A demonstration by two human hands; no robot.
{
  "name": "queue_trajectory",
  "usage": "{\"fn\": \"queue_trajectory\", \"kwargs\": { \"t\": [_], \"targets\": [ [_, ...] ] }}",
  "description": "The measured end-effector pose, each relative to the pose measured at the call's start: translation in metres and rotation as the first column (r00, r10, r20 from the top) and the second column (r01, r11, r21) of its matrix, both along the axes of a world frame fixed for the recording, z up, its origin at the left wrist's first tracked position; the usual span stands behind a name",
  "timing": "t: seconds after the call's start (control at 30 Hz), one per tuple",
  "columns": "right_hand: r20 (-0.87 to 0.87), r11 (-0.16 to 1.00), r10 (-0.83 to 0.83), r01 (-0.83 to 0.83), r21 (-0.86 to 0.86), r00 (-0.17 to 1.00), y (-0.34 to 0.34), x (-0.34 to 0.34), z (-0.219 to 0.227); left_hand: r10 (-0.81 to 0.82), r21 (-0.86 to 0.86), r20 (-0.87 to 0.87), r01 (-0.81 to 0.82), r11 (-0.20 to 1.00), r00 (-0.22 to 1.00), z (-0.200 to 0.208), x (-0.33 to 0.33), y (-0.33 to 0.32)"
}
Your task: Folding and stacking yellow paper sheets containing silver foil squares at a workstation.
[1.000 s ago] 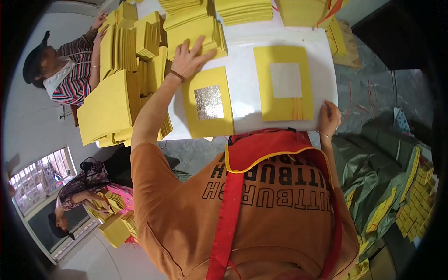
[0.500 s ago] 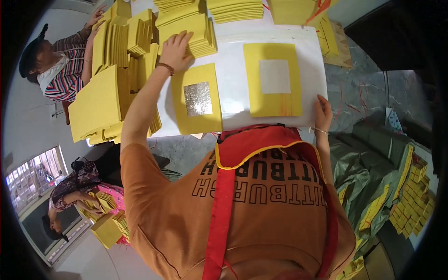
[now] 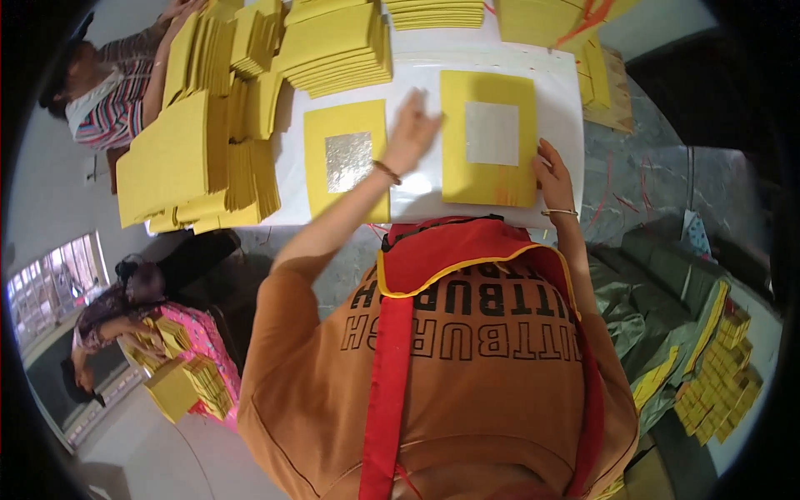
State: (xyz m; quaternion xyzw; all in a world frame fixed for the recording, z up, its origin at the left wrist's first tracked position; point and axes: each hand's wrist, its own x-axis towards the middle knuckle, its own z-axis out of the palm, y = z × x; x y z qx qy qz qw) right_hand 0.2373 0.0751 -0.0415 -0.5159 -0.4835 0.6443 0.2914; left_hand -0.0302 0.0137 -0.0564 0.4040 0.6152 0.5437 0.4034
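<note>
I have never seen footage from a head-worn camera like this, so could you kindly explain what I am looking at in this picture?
There is one picture, taken by a wide fisheye camera on a person's head, looking down, so straight edges bend near the rim. The orange shirt and red apron belong to the wearer. Both bare hands reach onto a white table. The left hand lies flat on the white surface between two sheets: a yellow square paper with a shiny foil centre and a yellow paper with a pale square centre. The right hand rests on that second sheet's edge. Neither hand lifts anything. Stacks of yellow paper surround them. A co-worker in a striped shirt sits at upper left.
</note>
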Motion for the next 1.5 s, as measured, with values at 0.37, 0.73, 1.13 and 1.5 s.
{"fn": "queue_trajectory", "kwargs": {
  "t": [0.37, 0.73, 1.13, 1.5],
  "targets": [
    [0.133, 0.974, 0.071, -0.097, 0.203, 0.989, 0.007, -0.002, -0.019, 0.104, -0.004, -0.016, -0.104, 0.995, 0.994, -0.017, 0.055, -0.014],
    [0.269, 0.925, 0.046, -0.142, 0.352, 0.962, 0.006, 0.004, -0.007, -0.023, 0.132, -0.744, 0.18, 0.975, 0.668, 0.028, 0.04, -0.02],
    [0.472, 0.705, 0.133, -0.418, 0.573, 0.872, 0.009, 0.012, -0.019, -0.291, 0.106, -0.847, 0.678, 0.727, 0.444, 0.042, 0.044, -0.03],
    [0.346, 0.795, 0.2, -0.358, 0.489, 0.917, 0.008, 0.017, -0.024, -0.434, 0.007, -0.575, 0.534, 0.845, 0.694, 0.04, 0.041, -0.022]
  ]
}}
